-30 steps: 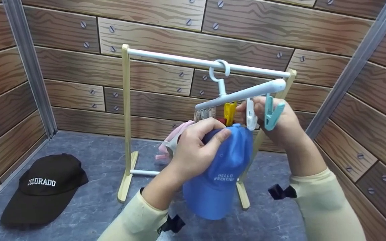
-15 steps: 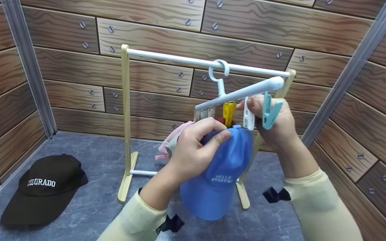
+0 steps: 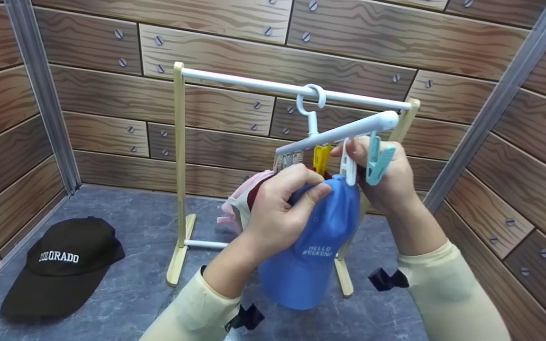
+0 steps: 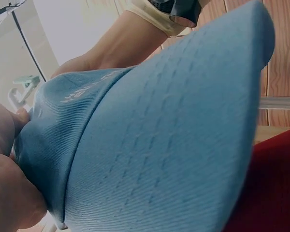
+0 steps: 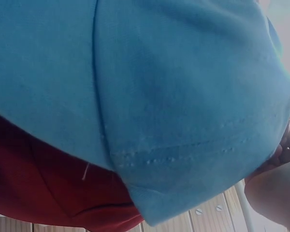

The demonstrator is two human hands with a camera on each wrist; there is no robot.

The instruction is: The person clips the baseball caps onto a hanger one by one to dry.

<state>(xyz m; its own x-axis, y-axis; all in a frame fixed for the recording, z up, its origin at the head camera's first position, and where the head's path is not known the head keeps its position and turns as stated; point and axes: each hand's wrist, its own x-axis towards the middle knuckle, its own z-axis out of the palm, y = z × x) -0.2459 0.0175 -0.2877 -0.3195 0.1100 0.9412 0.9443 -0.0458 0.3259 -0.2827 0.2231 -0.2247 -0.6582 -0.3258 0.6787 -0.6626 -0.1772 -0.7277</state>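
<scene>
My left hand (image 3: 282,203) pinches the top of a blue baseball cap (image 3: 301,279), thumb on the near side. The cap hangs brim down, lettered "HELLO WEEKEND". My right hand (image 3: 389,175) pinches a white clip (image 3: 348,166) between thumb and index finger; its lower end is at the crown's top button. Whether its jaws grip the cloth cannot be made out. Above is a white clip hanger (image 3: 344,132), with a teal clip (image 3: 378,158) at its near end and a yellow clip (image 3: 320,158) farther along. A dark red cap (image 5: 63,183) hangs behind the blue one.
The hanger hooks over the white rail (image 3: 249,83) of a wooden-legged rack (image 3: 178,156). Behind my left hand are a pale cap (image 3: 240,203) and something pink (image 3: 254,182), mostly hidden. A black "COLORADO" cap (image 3: 64,284) lies on the grey tabletop (image 3: 145,312) at left.
My right hand has shifted left with the white clip, bringing it against the top of the blue cap. The teal clip and hanger end swung slightly left. My left hand keeps its pinch.
</scene>
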